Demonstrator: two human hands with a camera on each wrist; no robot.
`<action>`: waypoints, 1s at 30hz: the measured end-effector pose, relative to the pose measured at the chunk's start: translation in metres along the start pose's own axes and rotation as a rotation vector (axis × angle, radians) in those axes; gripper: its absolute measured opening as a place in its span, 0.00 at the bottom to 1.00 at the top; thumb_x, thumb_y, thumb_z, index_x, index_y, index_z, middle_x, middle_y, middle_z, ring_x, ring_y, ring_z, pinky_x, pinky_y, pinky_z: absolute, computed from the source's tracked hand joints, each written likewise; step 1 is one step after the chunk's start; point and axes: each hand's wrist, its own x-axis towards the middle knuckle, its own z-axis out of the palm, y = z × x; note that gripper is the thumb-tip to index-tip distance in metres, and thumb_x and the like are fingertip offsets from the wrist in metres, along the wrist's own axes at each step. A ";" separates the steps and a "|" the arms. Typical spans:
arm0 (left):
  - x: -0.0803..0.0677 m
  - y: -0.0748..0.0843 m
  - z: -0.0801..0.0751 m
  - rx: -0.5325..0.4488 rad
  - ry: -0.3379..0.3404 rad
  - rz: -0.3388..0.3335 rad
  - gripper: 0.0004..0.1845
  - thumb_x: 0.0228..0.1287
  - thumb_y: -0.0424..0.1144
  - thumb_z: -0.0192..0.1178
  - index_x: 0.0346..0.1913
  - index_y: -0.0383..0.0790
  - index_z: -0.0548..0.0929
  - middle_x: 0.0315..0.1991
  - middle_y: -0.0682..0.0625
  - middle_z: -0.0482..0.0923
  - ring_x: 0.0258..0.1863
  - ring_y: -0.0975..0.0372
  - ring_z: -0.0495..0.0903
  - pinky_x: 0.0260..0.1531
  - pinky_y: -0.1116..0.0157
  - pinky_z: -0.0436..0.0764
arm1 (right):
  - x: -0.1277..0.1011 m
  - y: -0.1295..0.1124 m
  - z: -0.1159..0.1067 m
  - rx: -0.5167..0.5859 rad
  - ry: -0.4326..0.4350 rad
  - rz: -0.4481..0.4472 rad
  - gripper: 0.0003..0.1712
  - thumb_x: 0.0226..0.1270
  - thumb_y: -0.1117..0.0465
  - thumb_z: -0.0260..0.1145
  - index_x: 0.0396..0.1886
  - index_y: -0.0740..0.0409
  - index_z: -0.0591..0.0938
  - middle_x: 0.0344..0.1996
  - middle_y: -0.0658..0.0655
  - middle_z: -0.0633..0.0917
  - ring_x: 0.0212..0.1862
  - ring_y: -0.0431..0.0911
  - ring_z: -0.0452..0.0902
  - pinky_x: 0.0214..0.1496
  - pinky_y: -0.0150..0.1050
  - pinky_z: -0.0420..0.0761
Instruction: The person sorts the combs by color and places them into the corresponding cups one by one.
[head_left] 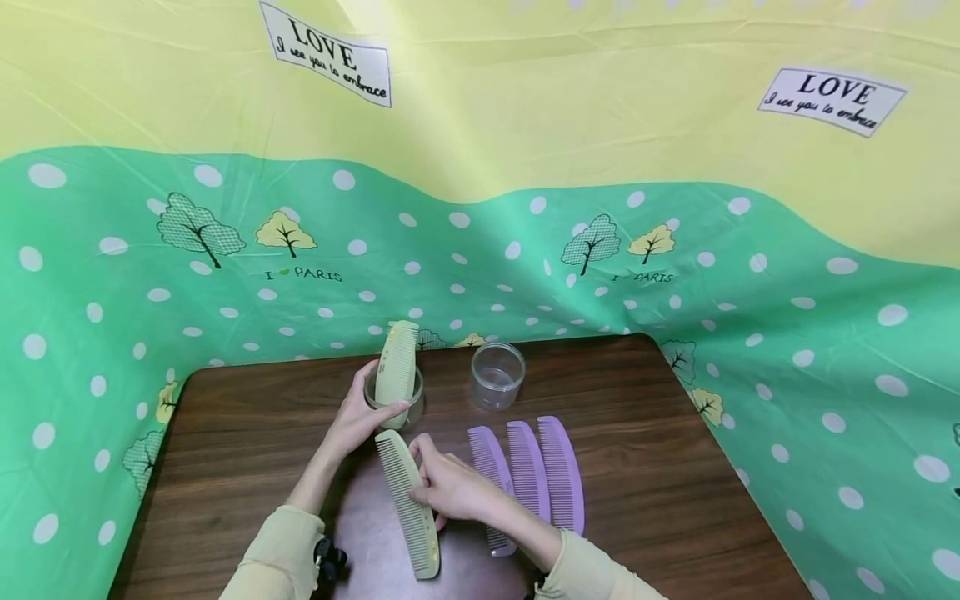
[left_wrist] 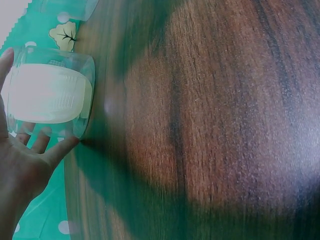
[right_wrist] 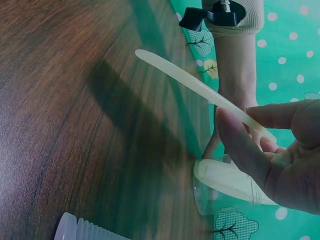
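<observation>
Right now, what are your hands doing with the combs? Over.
Left hand grips jar with one green comb standing inside. Right hand pinches second green comb. Three purple combs lie beside, clear.

Up on the yellow band of the printed backdrop cloth (head_left: 480, 100), a white label patch (head_left: 327, 52) reads "LOVE", with a cursive line beneath, "I see you to embrace". A second white patch (head_left: 832, 101) at the right repeats it. Lower, on the green dotted part, "I PARIS" (head_left: 303, 274) sits under the trees, and again (head_left: 642, 277) further right.
</observation>
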 end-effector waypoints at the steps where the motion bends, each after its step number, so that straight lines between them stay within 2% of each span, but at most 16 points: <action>1: 0.000 -0.001 0.000 -0.004 0.003 -0.003 0.55 0.58 0.58 0.75 0.82 0.57 0.51 0.81 0.46 0.55 0.75 0.49 0.64 0.70 0.44 0.67 | 0.000 0.000 0.000 0.007 0.002 -0.001 0.25 0.69 0.70 0.67 0.57 0.50 0.66 0.27 0.48 0.80 0.21 0.42 0.81 0.21 0.46 0.86; 7: 0.000 -0.003 0.001 -0.012 -0.001 -0.014 0.54 0.59 0.56 0.74 0.81 0.58 0.51 0.81 0.45 0.55 0.75 0.48 0.63 0.70 0.44 0.66 | -0.001 0.000 -0.004 0.048 0.033 -0.019 0.22 0.72 0.68 0.63 0.58 0.50 0.66 0.32 0.54 0.84 0.25 0.41 0.82 0.20 0.41 0.84; 14: 0.001 -0.003 0.000 0.004 0.013 -0.008 0.55 0.58 0.54 0.76 0.81 0.55 0.52 0.81 0.45 0.55 0.77 0.49 0.61 0.72 0.44 0.64 | 0.001 -0.002 -0.013 0.065 0.078 -0.049 0.20 0.75 0.66 0.60 0.60 0.50 0.65 0.35 0.54 0.84 0.28 0.39 0.83 0.20 0.39 0.84; 20: 0.003 0.000 0.000 0.021 0.017 0.007 0.53 0.60 0.45 0.74 0.82 0.55 0.51 0.82 0.45 0.54 0.78 0.49 0.59 0.72 0.45 0.63 | 0.005 -0.003 -0.023 0.066 0.134 -0.089 0.20 0.75 0.65 0.61 0.60 0.52 0.65 0.35 0.55 0.78 0.27 0.48 0.83 0.21 0.38 0.85; 26: 0.003 0.000 -0.001 0.029 0.013 0.007 0.53 0.60 0.47 0.74 0.82 0.54 0.51 0.82 0.43 0.54 0.79 0.47 0.58 0.74 0.42 0.62 | 0.008 -0.005 -0.033 0.082 0.176 -0.113 0.20 0.75 0.66 0.61 0.59 0.53 0.64 0.35 0.56 0.78 0.27 0.46 0.83 0.23 0.39 0.86; 30: 0.002 -0.001 -0.001 0.033 0.007 0.001 0.53 0.61 0.49 0.74 0.82 0.55 0.51 0.82 0.43 0.54 0.80 0.45 0.57 0.75 0.41 0.62 | 0.010 -0.006 -0.038 0.063 0.204 -0.098 0.20 0.75 0.64 0.61 0.59 0.50 0.64 0.35 0.54 0.76 0.26 0.46 0.83 0.23 0.39 0.86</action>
